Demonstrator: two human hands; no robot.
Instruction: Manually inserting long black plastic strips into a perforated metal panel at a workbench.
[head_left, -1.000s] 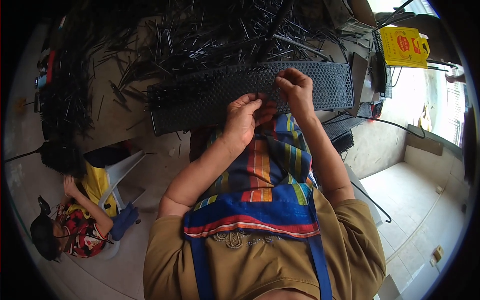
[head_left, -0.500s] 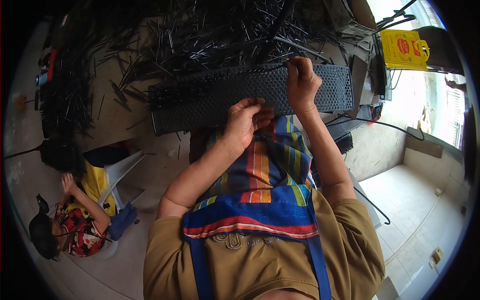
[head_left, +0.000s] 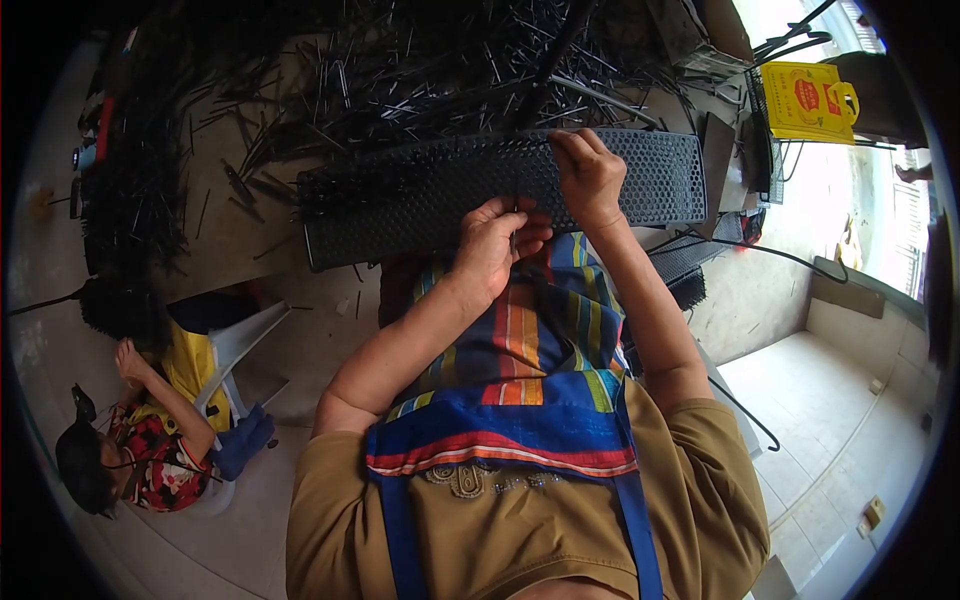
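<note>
A long black perforated panel (head_left: pixel 655 185) lies across in front of me, its holes small and honeycomb-like. Dark bristle-like pieces stand in its left part and along its far edge. My right hand (head_left: pixel 592 180) is closed in a pinch at the far edge, right of the panel's middle; whatever lies between the fingertips is too small to make out. Over the near edge, my left hand (head_left: pixel 488 245) is closed, with a thin dark strip (head_left: pixel 515 228) between thumb and fingers.
Heaps of thin black strips (head_left: pixel 400 90) cover the bench (head_left: pixel 225 230) beyond the panel. A dark bar (head_left: pixel 555 65) slants down behind it. At far right hangs a yellow bag (head_left: pixel 810 100). Another person (head_left: pixel 160 440) sits at lower left, hands near a dark bristly piece (head_left: pixel 120 310).
My right hand has moved left along the panel's far edge. The left hand has shifted slightly, its fingers more curled. The other person's hands have moved a little.
</note>
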